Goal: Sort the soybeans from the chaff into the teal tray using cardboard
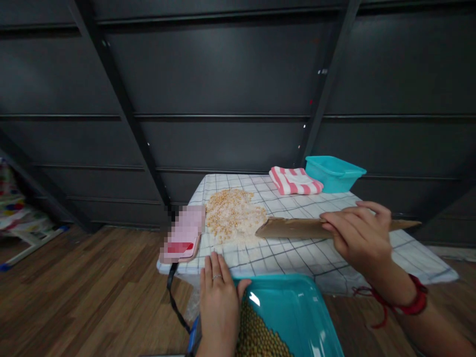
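My right hand [366, 240] clasps a long brown cardboard strip [293, 228], roughly parallel to the white-checked table's [297, 257] near edge. Tip meets the white-yellow grain pile [234, 215] toward the left edge; flattened left hand [220, 305] is nearer.

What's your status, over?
Right hand gripping cardboard, left hand at tub rim. Yellow and white grains loose on cloth, cardboard's end at their edge. Pink phone close on their left.

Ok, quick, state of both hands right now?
Left hand: open, fingers extended, at the near teal tub.
Right hand: closed, holding the brown cardboard strip.
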`<state>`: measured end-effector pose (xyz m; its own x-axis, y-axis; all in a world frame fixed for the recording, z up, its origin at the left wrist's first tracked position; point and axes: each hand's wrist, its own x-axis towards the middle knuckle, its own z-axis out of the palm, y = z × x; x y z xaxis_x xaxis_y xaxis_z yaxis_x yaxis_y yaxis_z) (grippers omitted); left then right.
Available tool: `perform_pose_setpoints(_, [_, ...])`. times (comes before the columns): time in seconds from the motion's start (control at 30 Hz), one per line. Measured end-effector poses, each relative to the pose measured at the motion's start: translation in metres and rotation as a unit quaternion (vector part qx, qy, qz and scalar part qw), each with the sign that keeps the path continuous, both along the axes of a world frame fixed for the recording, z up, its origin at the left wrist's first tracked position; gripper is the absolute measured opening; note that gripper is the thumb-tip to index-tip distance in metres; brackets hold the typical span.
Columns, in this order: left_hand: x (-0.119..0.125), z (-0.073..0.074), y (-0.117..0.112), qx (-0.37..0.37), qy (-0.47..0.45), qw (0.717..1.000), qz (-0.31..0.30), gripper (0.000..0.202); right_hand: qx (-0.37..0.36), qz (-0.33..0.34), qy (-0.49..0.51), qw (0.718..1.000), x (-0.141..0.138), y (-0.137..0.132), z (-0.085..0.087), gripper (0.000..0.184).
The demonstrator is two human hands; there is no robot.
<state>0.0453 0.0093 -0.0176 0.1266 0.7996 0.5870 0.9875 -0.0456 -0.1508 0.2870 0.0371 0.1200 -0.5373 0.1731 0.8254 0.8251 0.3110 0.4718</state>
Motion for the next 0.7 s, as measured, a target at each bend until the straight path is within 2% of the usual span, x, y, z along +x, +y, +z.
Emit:
perform_pose_setpoints(0.17, [0.001, 0.001, -0.001, 0.008, 0.014, 1.000, 0.007, 0.066, 0.006, 0.001, -0.014, 1.000, 0.005, 0.000, 0.003, 0.004])
perform_pose_setpoints(0.53, [0.002, 0.002, -0.002, 0.022, 0.018, 1.000, 0.014, 0.063, -0.022, 0.018, -0.008, 1.000, 0.010, -0.008, -0.003, 0.005])
perform_pose_setpoints(0.7, [0.001, 0.001, -0.001, 0.020, 0.000, 1.000, -0.006, 0.065, -0.034, 0.026, -0.004, 0.999, 0.010, -0.012, -0.004, 0.007])
